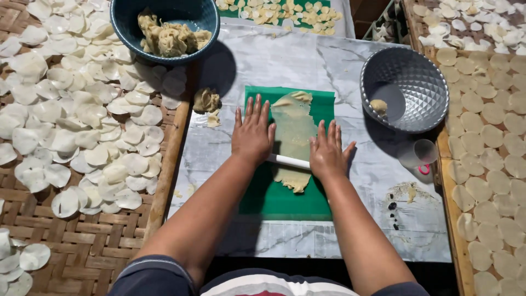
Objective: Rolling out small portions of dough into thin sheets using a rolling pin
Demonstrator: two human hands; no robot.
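Both palms press down on a white rolling pin [289, 161] that lies across a thin, pale sheet of dough [294, 131]. My left hand [252, 133] rests flat on the pin's left end, fingers spread and pointing away from me. My right hand [327, 152] lies flat on its right end. The dough is stretched lengthwise on a green mat [318, 104], which sits on a marble-patterned board [361, 181]. Only the pin's middle shows between my hands.
A dark blue bowl [123, 24] of dough scraps stands at the back left, with a small dough lump [206, 101] beside the mat. A silver faceted bowl [408, 74] and a clear plastic cup [421, 154] sit right. Woven trays [60, 241] of round dough discs flank the board.
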